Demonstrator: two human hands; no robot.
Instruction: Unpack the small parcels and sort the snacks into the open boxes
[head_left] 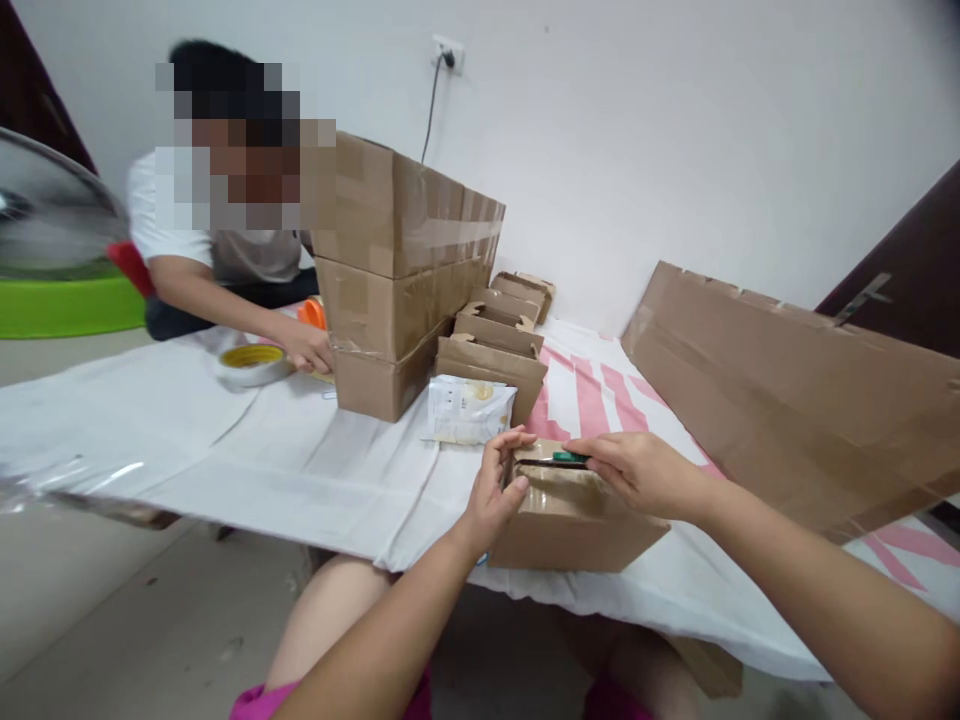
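A small cardboard box (577,541) with tape on its top sits at the table's near edge in front of me. A dark slit runs across its top. My left hand (499,485) grips the box's left end, thumb on the near side and fingers over the far side. In my right hand (637,470) is a small green box cutter (570,457), lying along the slit; its blade cannot be made out. Just beyond my left hand a white printed pouch (471,408) lies against a row of open cardboard boxes (491,358).
Stacked taped cartons (427,270) stand left of the open boxes. Beside them a co-worker's hand (307,345) reaches toward the stack, near a tape roll (253,362). A large cardboard panel (787,400) leans on the right. A fan (56,220) stands far left.
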